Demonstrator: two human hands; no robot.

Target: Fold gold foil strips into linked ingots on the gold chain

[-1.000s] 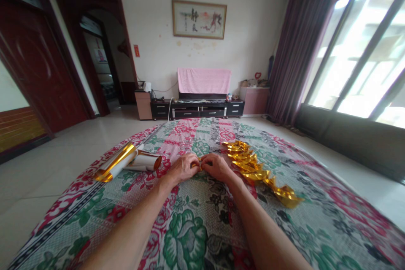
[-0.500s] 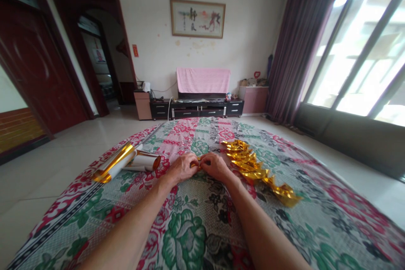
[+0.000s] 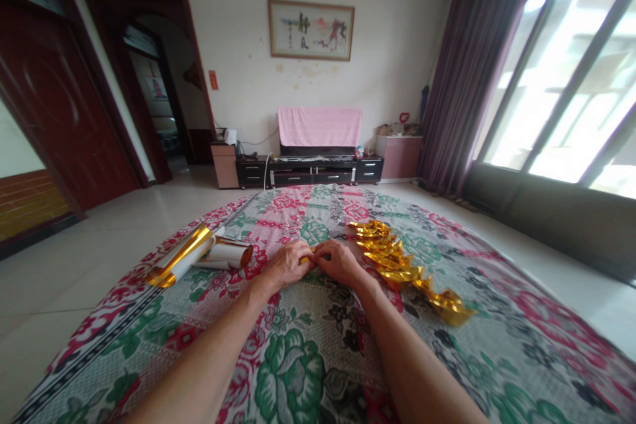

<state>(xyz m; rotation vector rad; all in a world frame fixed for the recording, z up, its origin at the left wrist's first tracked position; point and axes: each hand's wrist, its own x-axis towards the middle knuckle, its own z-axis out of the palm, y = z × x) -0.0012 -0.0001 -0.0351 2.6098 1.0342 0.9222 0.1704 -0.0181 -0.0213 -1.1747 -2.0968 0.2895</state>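
Observation:
My left hand (image 3: 289, 263) and my right hand (image 3: 338, 261) meet over the middle of the cloth-covered table. Both are closed, fingers pinching a small piece of gold foil paper (image 3: 305, 259) between them. Most of that piece is hidden by the fingers. To the right of my right hand lies a row of folded gold foil paper ingots (image 3: 385, 254), overlapping one another and running toward me. Left of my left hand rest curled sheets of gold foil paper (image 3: 183, 255) with white backs.
A flowered tablecloth (image 3: 288, 371) in red, green and grey covers the round table. Beyond it stands a low black cabinet (image 3: 313, 175) with a pink cloth (image 3: 320, 124) above. A window (image 3: 561, 79) and a purple curtain (image 3: 462, 79) are at the right, a dark red door (image 3: 54, 93) at the left.
My fingers have shifted slightly around the gold foil piece, with the left fingers closing down a little. The ingots and the curled sheets stay where they were.

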